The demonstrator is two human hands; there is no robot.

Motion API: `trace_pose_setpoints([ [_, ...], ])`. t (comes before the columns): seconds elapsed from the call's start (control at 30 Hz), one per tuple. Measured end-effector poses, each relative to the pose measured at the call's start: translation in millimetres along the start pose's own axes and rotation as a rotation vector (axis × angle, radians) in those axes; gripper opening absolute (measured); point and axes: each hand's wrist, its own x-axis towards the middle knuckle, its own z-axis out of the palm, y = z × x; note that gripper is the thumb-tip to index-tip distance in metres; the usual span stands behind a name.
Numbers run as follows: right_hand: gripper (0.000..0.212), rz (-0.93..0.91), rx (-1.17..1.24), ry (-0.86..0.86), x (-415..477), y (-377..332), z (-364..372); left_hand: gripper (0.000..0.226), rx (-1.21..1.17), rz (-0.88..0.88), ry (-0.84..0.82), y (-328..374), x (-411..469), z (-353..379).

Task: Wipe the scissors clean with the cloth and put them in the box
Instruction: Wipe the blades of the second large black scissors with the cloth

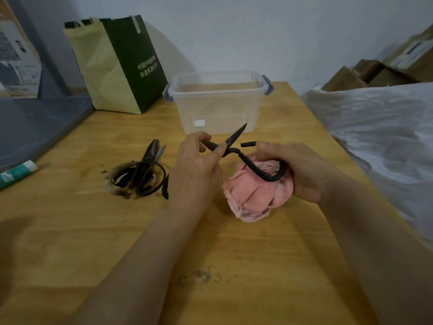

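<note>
Head view. The work surface was a light wooden table (234,254) set against a pale wall. A clear plastic box (218,91) with grey side latches stood lidless at upper centre, and a green-and-yellow paper bag (124,64) stood upright just to its left. A grey board (35,127) lay along the left edge, with a white-and-green tube (16,172) lying beside it. White plastic sheeting (375,127) filled the right side; cardboard cartons (365,76) were stacked behind it at upper right.

The dark scissors (235,137) were held above the table at frame centre, just in front of the box and outside it, with the tip pointing up and toward the box wall. The left hand (196,165) pinched the blades between thumb and fingertips. The right hand (297,170) had its fingers curled round a bunched pink cloth (255,195), and one looped handle of the scissors ran across the top of the cloth into that grip. The cloth's lower part rested on the table.

Left of centre a second pair of dark scissors (150,158) lay flat on the table, its handles overlapping a frayed, stained ring (110,181) – the ring's material could not be identified.
</note>
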Motion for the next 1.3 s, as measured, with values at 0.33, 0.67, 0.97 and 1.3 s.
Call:
trace_pose_setpoints([
  [0.33, 0.032, -0.039, 0.022, 0.275, 9.9, 10.3, 2.4, 0.047, -1.355, -0.703, 0.050, 5.2, 12.0, -14.3],
  [0.67, 0.038, -0.163, 0.145, 0.256, 11.5, 10.5, 1.0, 0.013, -1.702, -0.989, -0.023, 7.1, 15.6, -16.3],
  [0.97, 0.043, -0.172, 0.191, 0.167, 11.4, 16.9, 10.5, 0.045, -1.234, -1.123, -0.086, 7.7, 11.7, -7.2],
  [1.3, 0.057, -0.060, -0.047, 0.085, 16.7, 25.3, 13.5, 0.014, -1.626, -1.143, 0.253, 8.3, 16.2, -2.3],
])
